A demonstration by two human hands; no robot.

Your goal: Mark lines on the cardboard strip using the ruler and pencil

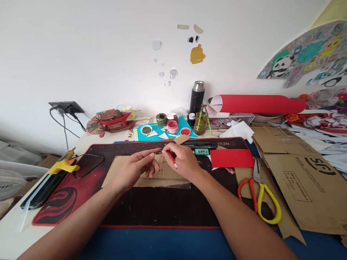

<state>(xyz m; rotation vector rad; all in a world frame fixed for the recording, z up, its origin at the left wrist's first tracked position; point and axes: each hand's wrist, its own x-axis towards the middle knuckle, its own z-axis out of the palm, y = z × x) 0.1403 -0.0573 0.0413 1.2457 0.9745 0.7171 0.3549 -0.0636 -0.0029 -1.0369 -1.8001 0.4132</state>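
Note:
My right hand point(184, 162) is closed around a red pencil point(171, 159). The pencil's white-tipped end points down toward me, and its other end is hidden by my fingers. My left hand point(139, 167) hovers just to the left, its index finger reaching out to my right fingertips and the other fingers loosely bent. Nothing can be made out in it. Beneath both hands lies a piece of brown cardboard point(115, 171), with a clear ruler point(173, 183) along its near edge. The cardboard rests on a dark desk mat point(162, 209) with red edging.
Red-and-yellow scissors point(260, 198) and a red card point(232, 158) lie to the right, beside folded cardboard point(306, 187). A yellow glue gun point(62, 162) stands at left. Behind are paint pots point(172, 126), a black flask point(197, 97) and a red paper roll point(255, 103).

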